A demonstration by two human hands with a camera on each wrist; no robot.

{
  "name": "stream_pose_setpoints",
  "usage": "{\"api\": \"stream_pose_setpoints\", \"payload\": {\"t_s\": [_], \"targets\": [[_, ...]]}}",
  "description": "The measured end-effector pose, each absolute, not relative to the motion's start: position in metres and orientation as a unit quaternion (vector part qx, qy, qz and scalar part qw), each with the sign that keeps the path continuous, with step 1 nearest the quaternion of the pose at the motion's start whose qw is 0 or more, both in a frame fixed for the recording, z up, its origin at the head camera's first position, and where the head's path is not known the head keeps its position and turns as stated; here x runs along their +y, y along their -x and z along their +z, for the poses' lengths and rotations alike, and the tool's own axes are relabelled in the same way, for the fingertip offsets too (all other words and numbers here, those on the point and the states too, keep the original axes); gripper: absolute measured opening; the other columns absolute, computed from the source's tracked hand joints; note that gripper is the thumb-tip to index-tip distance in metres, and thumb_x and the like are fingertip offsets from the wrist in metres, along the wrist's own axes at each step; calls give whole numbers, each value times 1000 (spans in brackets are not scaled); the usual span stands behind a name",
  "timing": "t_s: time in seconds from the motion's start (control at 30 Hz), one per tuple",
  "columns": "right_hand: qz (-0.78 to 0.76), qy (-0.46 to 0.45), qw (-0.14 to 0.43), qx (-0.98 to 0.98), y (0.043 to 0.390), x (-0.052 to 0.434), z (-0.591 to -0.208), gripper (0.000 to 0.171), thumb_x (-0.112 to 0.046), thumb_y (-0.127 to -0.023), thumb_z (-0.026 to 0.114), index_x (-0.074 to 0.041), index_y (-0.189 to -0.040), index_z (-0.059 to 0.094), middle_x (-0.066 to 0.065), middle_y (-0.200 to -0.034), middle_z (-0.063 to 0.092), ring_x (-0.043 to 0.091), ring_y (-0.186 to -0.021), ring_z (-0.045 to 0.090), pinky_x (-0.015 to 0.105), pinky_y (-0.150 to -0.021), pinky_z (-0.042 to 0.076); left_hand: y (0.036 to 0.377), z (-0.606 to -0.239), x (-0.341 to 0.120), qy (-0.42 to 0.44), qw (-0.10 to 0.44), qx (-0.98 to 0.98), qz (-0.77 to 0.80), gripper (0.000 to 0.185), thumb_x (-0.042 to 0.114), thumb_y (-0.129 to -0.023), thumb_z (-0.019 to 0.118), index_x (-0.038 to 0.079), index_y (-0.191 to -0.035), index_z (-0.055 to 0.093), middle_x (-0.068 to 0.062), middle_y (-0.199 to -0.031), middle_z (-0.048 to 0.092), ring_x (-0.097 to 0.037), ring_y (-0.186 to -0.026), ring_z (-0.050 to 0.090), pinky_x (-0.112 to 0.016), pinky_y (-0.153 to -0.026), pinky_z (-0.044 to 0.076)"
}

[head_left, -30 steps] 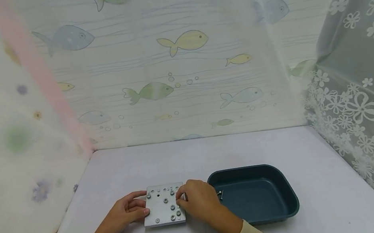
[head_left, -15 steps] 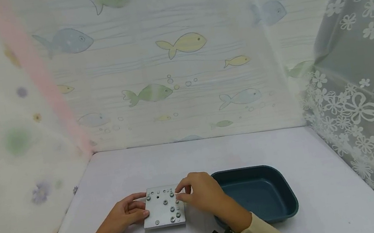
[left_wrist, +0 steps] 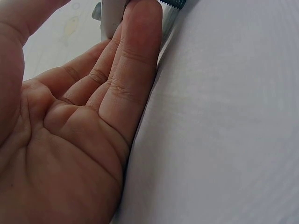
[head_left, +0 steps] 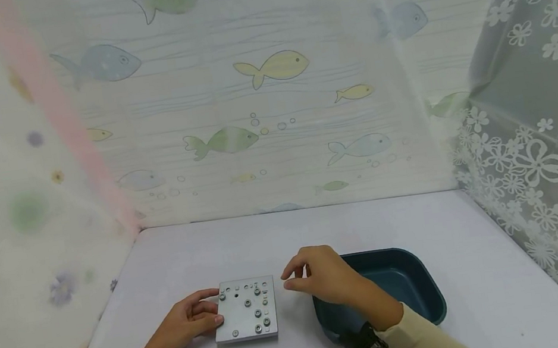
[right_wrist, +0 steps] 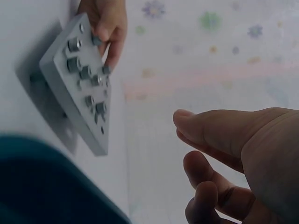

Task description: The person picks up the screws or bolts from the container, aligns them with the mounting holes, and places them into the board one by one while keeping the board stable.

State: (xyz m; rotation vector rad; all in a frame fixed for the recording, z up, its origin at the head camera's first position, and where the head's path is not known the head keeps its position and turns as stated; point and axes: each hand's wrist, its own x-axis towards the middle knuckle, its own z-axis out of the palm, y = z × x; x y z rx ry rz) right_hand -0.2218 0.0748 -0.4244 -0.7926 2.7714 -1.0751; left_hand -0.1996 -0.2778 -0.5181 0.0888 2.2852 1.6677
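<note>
A silver metal plate (head_left: 238,318) with several socket-head screws and some bare holes is at the middle front of the table. In the right wrist view the plate (right_wrist: 63,77) stands raised off the white surface. My left hand (head_left: 187,320) grips its left edge, thumb on the top face. The left wrist view shows that hand's fingers (left_wrist: 135,60) against the plate's edge, beside a dark threaded screw end (left_wrist: 174,3). To the right of the plate my right hand (head_left: 323,275) hovers, fingers loosely bent, with nothing seen between thumb and fingers (right_wrist: 198,168).
A dark teal tray (head_left: 431,289) stands right of the plate, partly covered by my right hand and forearm. White cloth covers the table (head_left: 214,250). Fish-patterned curtain (head_left: 279,138) hangs behind, with more curtains at both sides.
My right hand has left the plate's right edge and moved right and upward to beside the tray. The left hand keeps its grip on the plate.
</note>
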Motion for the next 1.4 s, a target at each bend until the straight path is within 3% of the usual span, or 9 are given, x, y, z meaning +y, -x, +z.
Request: {"api": "stream_pose_setpoints", "payload": {"t_s": [0.4, 0.6, 0.83, 1.1, 1.4], "targets": [[-349, 250, 65, 901, 243, 118, -430, 9, -28, -93, 79, -34, -100, 81, -14, -81, 64, 10, -72, 57, 26, -61, 51, 200, -517, -278, -39, 162, 791, 589, 76, 27, -88, 83, 8, -152, 47, -13, -114, 71, -26, -100, 72, -30, -83, 61], [-345, 261, 105, 895, 252, 135, -432, 12, -27, -95, 77, -25, -105, 82, -12, -80, 68, 9, -70, 59, 26, -60, 51, 199, -516, -278, -45, 163, 790, 590, 76, 27, -89, 82, 6, -152, 46, -14, -115, 71, -25, -99, 72, -29, -83, 61], [-322, 274, 151, 893, 257, 146, -439, 14, -24, -94, 77, -20, -106, 82, -13, -85, 74, 9, -81, 64, 28, -70, 55, 200, -517, -279, -43, 163, 788, 592, 77, 27, -89, 83, 6, -153, 45, -14, -114, 71, -26, -99, 72, -30, -83, 61], [-285, 263, 190, 902, 258, 143, -451, 15, -15, -90, 80, -12, -105, 81, -6, -71, 71, 12, -55, 64, 28, -53, 54, 200, -516, -280, -50, 163, 783, 598, 77, 25, -90, 81, 4, -154, 43, -15, -115, 70, -24, -98, 72, -30, -82, 62], [-255, 241, 187, 918, 259, 139, -459, 9, -12, -87, 82, -13, -96, 82, -6, -79, 72, 11, -60, 65, 28, -54, 57, 199, -516, -280, -57, 166, 778, 604, 78, 23, -91, 81, 3, -154, 42, -16, -116, 70, -26, -98, 72, -32, -82, 63]]}}
